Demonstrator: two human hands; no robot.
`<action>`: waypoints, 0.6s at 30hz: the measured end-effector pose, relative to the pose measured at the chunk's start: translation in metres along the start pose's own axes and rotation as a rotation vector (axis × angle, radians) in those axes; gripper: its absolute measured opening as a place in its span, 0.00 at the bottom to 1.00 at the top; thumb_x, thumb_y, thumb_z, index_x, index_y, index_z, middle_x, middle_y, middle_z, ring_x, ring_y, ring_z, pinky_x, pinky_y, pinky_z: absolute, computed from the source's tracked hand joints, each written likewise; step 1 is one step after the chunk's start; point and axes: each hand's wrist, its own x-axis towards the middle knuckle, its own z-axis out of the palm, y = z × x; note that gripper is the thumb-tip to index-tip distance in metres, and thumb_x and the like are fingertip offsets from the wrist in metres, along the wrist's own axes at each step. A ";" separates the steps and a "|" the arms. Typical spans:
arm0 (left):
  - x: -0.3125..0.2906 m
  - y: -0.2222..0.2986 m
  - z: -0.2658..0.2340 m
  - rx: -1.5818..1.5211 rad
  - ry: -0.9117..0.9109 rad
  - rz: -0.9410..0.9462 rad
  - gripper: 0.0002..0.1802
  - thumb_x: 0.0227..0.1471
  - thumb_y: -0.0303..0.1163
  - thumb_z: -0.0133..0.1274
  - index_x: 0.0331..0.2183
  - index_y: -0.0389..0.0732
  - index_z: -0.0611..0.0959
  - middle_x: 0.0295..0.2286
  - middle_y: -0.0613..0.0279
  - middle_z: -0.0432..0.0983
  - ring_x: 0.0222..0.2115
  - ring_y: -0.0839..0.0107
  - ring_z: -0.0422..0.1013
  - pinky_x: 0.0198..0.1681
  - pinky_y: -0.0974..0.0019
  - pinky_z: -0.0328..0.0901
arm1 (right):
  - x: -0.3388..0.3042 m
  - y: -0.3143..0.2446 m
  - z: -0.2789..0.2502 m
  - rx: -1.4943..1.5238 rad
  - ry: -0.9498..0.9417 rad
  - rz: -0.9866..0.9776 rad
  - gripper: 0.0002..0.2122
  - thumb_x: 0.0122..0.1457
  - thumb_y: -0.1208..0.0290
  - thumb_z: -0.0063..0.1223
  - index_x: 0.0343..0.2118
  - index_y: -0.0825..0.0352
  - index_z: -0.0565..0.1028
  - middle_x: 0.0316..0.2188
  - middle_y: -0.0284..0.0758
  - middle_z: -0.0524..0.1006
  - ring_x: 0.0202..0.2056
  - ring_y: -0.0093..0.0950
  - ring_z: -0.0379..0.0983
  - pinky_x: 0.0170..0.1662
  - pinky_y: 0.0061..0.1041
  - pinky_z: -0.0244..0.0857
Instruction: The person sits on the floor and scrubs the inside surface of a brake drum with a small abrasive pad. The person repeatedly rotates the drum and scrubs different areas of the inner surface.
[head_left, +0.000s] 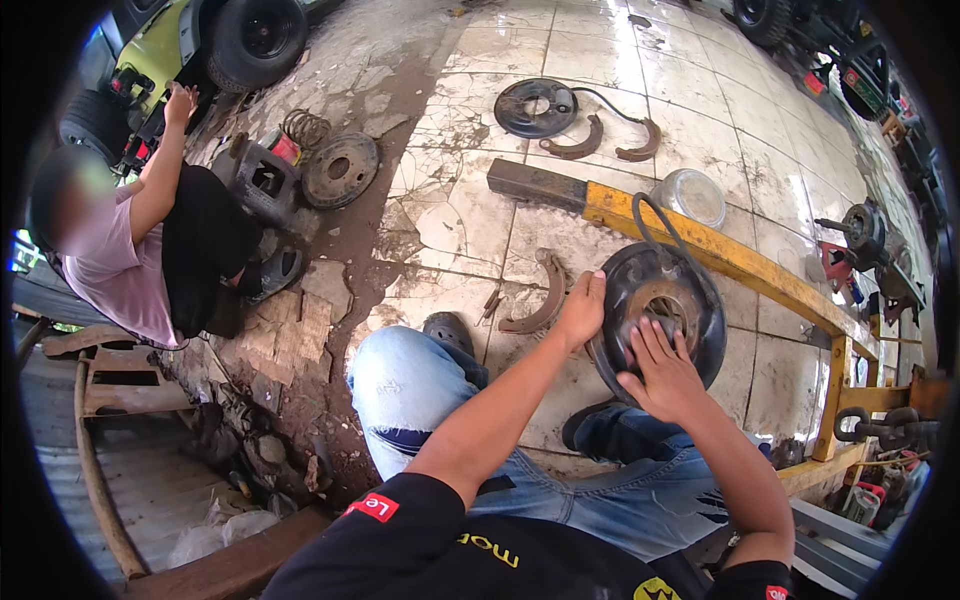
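Note:
A round black brake backing plate with a rusty centre hole stands tilted in front of my knees, a black cable looping from its upper side. My left hand is closed on the plate's left rim. Across the lower face of the plate lies my right hand, fingers stretched out, the tips by the centre hole. A rusty brake shoe rests on the floor tiles to the left of my left hand, with a small thin part beside it.
Farther off lie a second backing plate and two brake shoes. A yellow metal beam runs behind the plate, near a clear round tub. Another person sits at the left near a rusty disc and a coil spring.

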 end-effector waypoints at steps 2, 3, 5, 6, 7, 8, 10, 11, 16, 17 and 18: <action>0.002 0.005 0.001 -0.016 0.013 -0.003 0.30 0.66 0.50 0.34 0.48 0.30 0.71 0.42 0.37 0.73 0.45 0.51 0.70 0.51 0.58 0.61 | 0.023 -0.002 0.003 0.031 0.046 0.049 0.37 0.63 0.42 0.33 0.65 0.69 0.53 0.68 0.45 0.46 0.68 0.40 0.43 0.68 0.48 0.34; 0.003 0.004 -0.002 0.011 0.029 0.020 0.30 0.66 0.50 0.34 0.48 0.30 0.71 0.42 0.37 0.73 0.45 0.50 0.70 0.51 0.58 0.61 | 0.031 -0.005 0.005 0.052 0.066 0.062 0.37 0.63 0.42 0.34 0.65 0.69 0.53 0.68 0.45 0.45 0.68 0.40 0.42 0.68 0.48 0.34; 0.002 0.003 -0.001 0.065 0.060 0.066 0.30 0.66 0.50 0.34 0.47 0.30 0.71 0.42 0.37 0.74 0.46 0.49 0.70 0.50 0.58 0.62 | 0.021 -0.005 0.010 0.073 0.030 0.046 0.37 0.63 0.42 0.34 0.66 0.68 0.52 0.68 0.45 0.45 0.69 0.40 0.40 0.67 0.49 0.34; 0.000 0.001 0.002 0.132 0.133 0.072 0.29 0.66 0.49 0.34 0.46 0.30 0.72 0.42 0.36 0.74 0.46 0.46 0.70 0.50 0.57 0.62 | 0.008 -0.005 0.010 0.081 -0.016 0.035 0.37 0.63 0.42 0.34 0.66 0.69 0.52 0.68 0.45 0.44 0.69 0.40 0.40 0.67 0.49 0.34; -0.003 0.008 0.001 0.123 0.104 0.039 0.30 0.66 0.50 0.34 0.48 0.30 0.71 0.43 0.36 0.73 0.47 0.47 0.70 0.51 0.58 0.61 | -0.006 -0.004 0.007 0.084 -0.061 0.029 0.37 0.63 0.42 0.34 0.66 0.69 0.52 0.68 0.46 0.44 0.69 0.40 0.40 0.67 0.50 0.35; -0.006 0.014 0.000 0.114 0.074 0.007 0.31 0.66 0.50 0.34 0.49 0.29 0.71 0.44 0.37 0.73 0.47 0.49 0.69 0.52 0.58 0.61 | -0.017 -0.005 0.005 0.072 -0.102 0.031 0.37 0.63 0.42 0.35 0.65 0.69 0.53 0.68 0.46 0.46 0.68 0.41 0.41 0.67 0.51 0.35; -0.008 0.017 0.000 0.121 0.036 -0.022 0.31 0.65 0.51 0.34 0.49 0.29 0.71 0.44 0.37 0.73 0.47 0.49 0.69 0.52 0.59 0.61 | -0.012 -0.009 0.003 0.044 -0.043 0.049 0.36 0.63 0.43 0.35 0.65 0.69 0.53 0.68 0.47 0.47 0.68 0.42 0.41 0.67 0.50 0.35; -0.007 0.015 0.000 0.135 0.029 -0.017 0.31 0.65 0.50 0.34 0.48 0.29 0.72 0.43 0.37 0.73 0.47 0.48 0.69 0.51 0.58 0.61 | -0.006 -0.011 0.003 0.029 -0.013 0.060 0.36 0.63 0.44 0.35 0.65 0.69 0.54 0.68 0.47 0.47 0.68 0.42 0.41 0.67 0.50 0.35; -0.002 0.004 -0.001 0.127 0.097 0.045 0.28 0.66 0.49 0.34 0.43 0.31 0.73 0.39 0.37 0.74 0.43 0.46 0.71 0.48 0.56 0.62 | 0.028 -0.014 0.004 0.105 0.062 0.087 0.35 0.64 0.44 0.33 0.65 0.70 0.53 0.68 0.46 0.47 0.68 0.42 0.41 0.67 0.50 0.35; 0.001 -0.003 -0.002 0.142 0.135 0.071 0.28 0.66 0.49 0.34 0.43 0.31 0.73 0.38 0.37 0.74 0.42 0.46 0.71 0.47 0.55 0.62 | 0.016 -0.016 0.002 0.112 0.000 0.079 0.36 0.64 0.44 0.33 0.65 0.69 0.52 0.68 0.46 0.47 0.68 0.42 0.41 0.67 0.50 0.34; -0.001 -0.002 0.002 0.149 0.157 0.096 0.27 0.66 0.49 0.35 0.42 0.31 0.73 0.38 0.37 0.74 0.41 0.46 0.71 0.47 0.55 0.63 | -0.001 -0.014 0.000 0.114 -0.066 0.086 0.36 0.64 0.44 0.33 0.65 0.69 0.52 0.68 0.46 0.47 0.68 0.42 0.41 0.67 0.50 0.34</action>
